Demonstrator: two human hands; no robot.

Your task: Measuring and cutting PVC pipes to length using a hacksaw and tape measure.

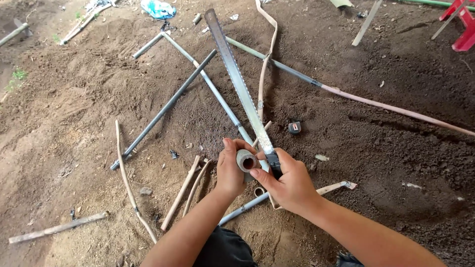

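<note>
The left hand (231,170) grips a short grey pipe piece (246,160), its open end facing up toward the camera. The right hand (292,183) touches the piece's rim with its thumb and holds the dark handle of a long saw (240,84), whose toothed blade runs away from the piece over the soil floor (396,148). Beyond the piece lie crossed grey pipes (168,106). Just right of the blade sits a small tape measure (294,128). Left of the piece lie bamboo sticks (182,193). A ring (259,191) lies just below the piece.
</note>
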